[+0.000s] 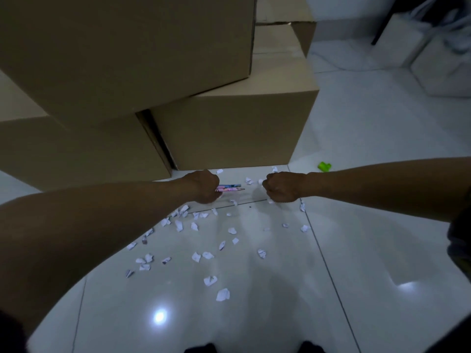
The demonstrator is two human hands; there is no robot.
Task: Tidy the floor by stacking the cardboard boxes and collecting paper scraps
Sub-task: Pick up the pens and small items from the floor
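Observation:
Three brown cardboard boxes fill the upper left: a large box [122,49] rests on top of a left box [76,151] and a right box [229,128]. Several white paper scraps [196,256] are strewn over the white tiled floor in front of them. My left hand [202,186] is low by the floor, its fingers curled round colourful pencils [230,187]. My right hand [281,186] is clenched round white paper scraps, with bits showing at the fist's edges.
A small green object [324,166] lies on the floor right of the boxes. Another cardboard box [283,34] stands behind the right one. Pale boxes or bags [433,54] sit at the far right. Tile joints cross the glossy floor [356,225].

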